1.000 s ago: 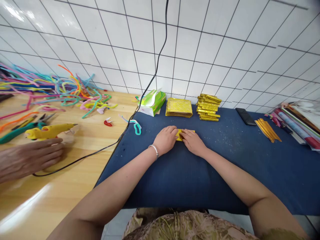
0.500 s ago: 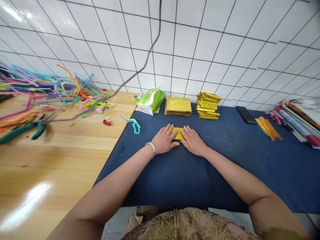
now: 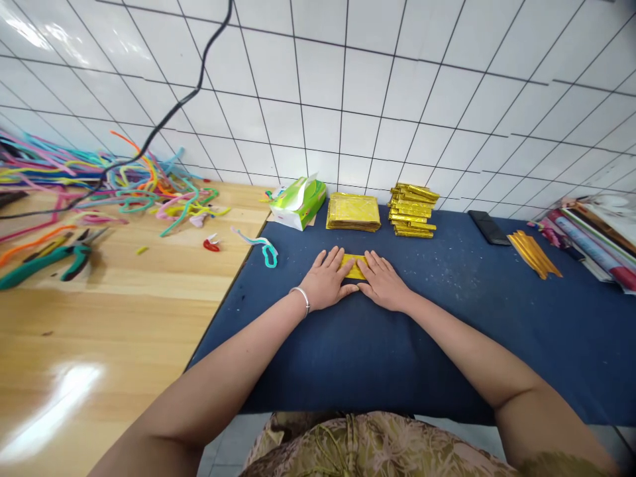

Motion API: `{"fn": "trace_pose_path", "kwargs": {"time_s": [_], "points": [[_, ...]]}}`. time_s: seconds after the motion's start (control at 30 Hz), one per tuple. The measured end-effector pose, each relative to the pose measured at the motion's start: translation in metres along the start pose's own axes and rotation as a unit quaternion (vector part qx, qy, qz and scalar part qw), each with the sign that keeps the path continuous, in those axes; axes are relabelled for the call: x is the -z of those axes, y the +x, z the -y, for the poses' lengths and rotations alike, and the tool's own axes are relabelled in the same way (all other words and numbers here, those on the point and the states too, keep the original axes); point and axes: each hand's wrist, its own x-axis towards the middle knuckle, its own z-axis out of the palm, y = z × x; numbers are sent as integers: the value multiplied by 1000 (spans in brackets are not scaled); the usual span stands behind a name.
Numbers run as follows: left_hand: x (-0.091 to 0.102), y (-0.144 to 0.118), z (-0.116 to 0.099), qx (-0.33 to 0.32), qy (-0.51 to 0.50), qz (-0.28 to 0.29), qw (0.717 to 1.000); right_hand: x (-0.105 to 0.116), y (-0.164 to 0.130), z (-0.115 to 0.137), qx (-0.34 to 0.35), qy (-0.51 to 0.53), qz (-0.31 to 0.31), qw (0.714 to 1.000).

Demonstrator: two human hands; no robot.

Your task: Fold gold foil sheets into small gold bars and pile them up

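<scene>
A small sheet of gold paper lies on the dark blue tabletop, its two ends covered by my hands. My left hand, with a silver bangle at the wrist, rests flat on the left end, fingers stretched out. On the right end my right hand lies flat too, fingers extended and thumb near the left thumb. Beyond my hands sits a flat stack of gold paper sheets. To its right is a pile of narrow rolled or folded gold paper pieces.
A green tissue box stands by the wall. At right are a phone, gold strips and piled books. Pliers, colourful fuzzy stems and a red clip lie on the wooden table. A black cable hangs leftward.
The dangling black cable has swung to the left. Both hands stay flat on the gold paper, almost unmoved.
</scene>
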Motion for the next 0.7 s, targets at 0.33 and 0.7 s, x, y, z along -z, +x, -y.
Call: {"fn": "trace_pose_path", "kwargs": {"time_s": [0.33,0.7], "points": [[-3,8,-5,-53,-17,21,998,9,-2,8,-5,20,-42,999],[2,7,-7,-71,-20,28,997,1,4,8,17,51,-15,998]]}}
